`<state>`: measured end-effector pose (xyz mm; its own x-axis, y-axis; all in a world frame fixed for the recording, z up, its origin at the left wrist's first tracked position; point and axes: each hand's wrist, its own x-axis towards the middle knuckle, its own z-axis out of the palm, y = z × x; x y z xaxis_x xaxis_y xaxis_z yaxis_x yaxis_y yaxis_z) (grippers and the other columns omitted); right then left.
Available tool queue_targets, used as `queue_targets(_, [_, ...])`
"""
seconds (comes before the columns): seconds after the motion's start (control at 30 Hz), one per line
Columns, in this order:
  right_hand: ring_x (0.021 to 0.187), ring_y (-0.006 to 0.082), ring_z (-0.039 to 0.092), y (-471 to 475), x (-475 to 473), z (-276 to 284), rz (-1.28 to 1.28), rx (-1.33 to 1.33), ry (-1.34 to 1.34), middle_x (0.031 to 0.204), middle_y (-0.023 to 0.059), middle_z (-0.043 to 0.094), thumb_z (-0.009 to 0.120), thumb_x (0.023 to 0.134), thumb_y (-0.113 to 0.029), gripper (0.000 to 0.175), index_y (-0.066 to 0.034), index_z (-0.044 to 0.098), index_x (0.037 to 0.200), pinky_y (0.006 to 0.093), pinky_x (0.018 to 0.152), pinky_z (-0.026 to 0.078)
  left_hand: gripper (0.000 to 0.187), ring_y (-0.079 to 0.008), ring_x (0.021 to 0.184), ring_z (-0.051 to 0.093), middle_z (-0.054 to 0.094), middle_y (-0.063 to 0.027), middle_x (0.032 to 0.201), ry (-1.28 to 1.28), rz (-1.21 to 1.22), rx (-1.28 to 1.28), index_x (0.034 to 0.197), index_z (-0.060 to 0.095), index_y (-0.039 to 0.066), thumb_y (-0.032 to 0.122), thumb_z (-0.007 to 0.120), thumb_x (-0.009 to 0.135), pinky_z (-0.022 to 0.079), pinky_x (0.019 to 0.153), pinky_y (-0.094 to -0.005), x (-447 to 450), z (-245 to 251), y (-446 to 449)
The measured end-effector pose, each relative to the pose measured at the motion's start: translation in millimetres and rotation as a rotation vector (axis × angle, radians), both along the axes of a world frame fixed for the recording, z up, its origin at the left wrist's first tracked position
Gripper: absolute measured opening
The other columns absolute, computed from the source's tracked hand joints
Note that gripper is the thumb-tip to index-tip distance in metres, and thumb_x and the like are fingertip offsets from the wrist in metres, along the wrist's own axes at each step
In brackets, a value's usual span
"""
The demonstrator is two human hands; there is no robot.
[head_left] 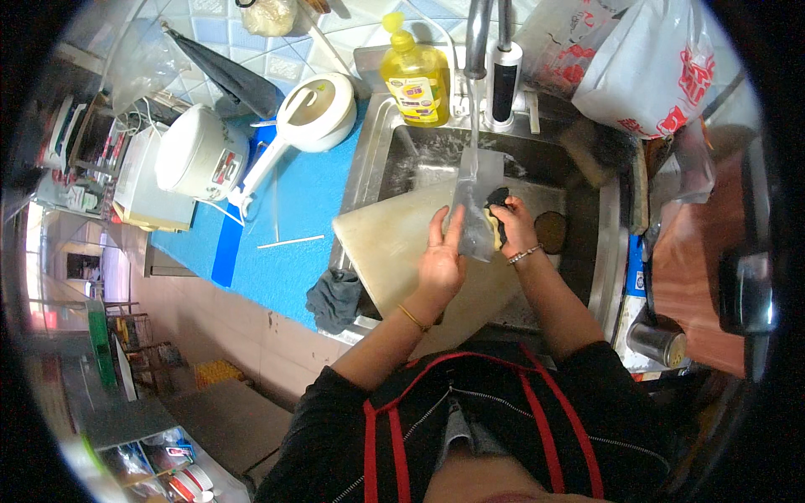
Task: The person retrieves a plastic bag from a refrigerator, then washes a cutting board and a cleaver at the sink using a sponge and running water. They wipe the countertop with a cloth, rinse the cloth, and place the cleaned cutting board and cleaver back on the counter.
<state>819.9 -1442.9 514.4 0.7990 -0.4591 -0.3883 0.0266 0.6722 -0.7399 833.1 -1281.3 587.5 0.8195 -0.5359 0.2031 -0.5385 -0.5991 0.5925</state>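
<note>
Under the tap's stream, a broad rectangular metal blade [478, 217], apparently a cleaver's, is held over the sink. My left hand [442, 267] grips its left side, two fingers pointing up along it; any handle is hidden. In my right hand [517, 225] is a black-and-yellow scrubbing sponge [496, 217], touching the blade's right edge. Beneath both hands a large pale cutting board [393, 236] lies tilted across the stainless steel sink [368, 166]. Water runs from the metal faucet [476, 53] onto the upper end of the blade.
Behind the sink stands a yellow pump soap bottle [415, 88]. A grey cloth [335, 298] hangs over the front left corner. On the blue counter mat [302, 195] are a lidded white pan [317, 113] and a white rice cooker [201, 154]. Plastic bags [648, 69] crowd the back right.
</note>
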Motion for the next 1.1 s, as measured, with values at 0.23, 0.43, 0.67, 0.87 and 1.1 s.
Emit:
queue_targets(0.23, [0.082, 0.0165, 0.056, -14, -5, 5, -0.011, -0.67, 0.526, 0.096, 0.0094, 0.057, 0.057, 0.08, -0.012, 0.03, 0.0008, 0.047, 0.105, 0.0284, 0.07, 0.046, 0.034, -0.0108, 0.05, 0.049, 0.053, -0.0025, 0.066, 1.304, 0.043, -0.56, 0.105, 0.049, 0.004, -0.001, 0.056, 0.073, 0.041, 0.044, -0.0242, 7, -11, 10])
queue_targets(0.43, [0.081, 0.0261, 0.057, 0, -21, 43, 0.132, -1.175, -0.025, 0.091, 0.0112, 0.058, 0.06, 0.072, -0.003, 0.026, -0.0029, 0.053, 0.096, 0.0337, 0.073, 0.046, 0.027, -0.0111, 0.05, 0.049, 0.052, -0.0023, 0.066, 1.261, 0.136, -0.554, 0.099, 0.049, 0.004, 0.0, 0.055, 0.073, 0.041, 0.043, -0.0241, 7, -15, 11])
queue_targets(0.67, [0.081, 0.0338, 0.054, 8, 24, 42, 0.18, -1.405, -0.098, 0.085, 0.0142, 0.055, 0.059, 0.07, -0.008, 0.015, -0.0026, 0.056, 0.084, 0.0381, 0.07, 0.044, 0.032, -0.0111, 0.046, 0.048, 0.053, -0.0026, 0.067, 1.217, 0.099, -0.508, 0.103, 0.046, 0.003, 0.0, 0.055, 0.073, 0.04, 0.042, -0.0243, -4, -9, 13])
queue_targets(0.87, [0.079, 0.0328, 0.058, 15, 22, 44, 0.291, -1.389, 0.024, 0.085, 0.0149, 0.059, 0.062, 0.068, -0.009, 0.018, -0.0049, 0.057, 0.085, 0.0385, 0.069, 0.047, 0.034, -0.0116, 0.045, 0.049, 0.052, -0.0029, 0.064, 1.174, 0.074, -0.45, 0.105, 0.046, 0.003, 0.0, 0.055, 0.072, 0.04, 0.041, -0.0247, -6, -13, 20])
queue_targets(1.1, [0.07, 0.0353, 0.058, -8, 45, 25, 0.084, -1.473, 0.154, 0.077, 0.0155, 0.06, 0.062, 0.071, -0.015, 0.019, -0.0043, 0.056, 0.084, 0.0408, 0.063, 0.046, 0.029, -0.011, 0.045, 0.05, 0.052, -0.0019, 0.063, 1.114, 0.067, -0.357, 0.101, 0.048, 0.003, 0.001, 0.055, 0.072, 0.041, 0.042, -0.0244, -19, -8, 17])
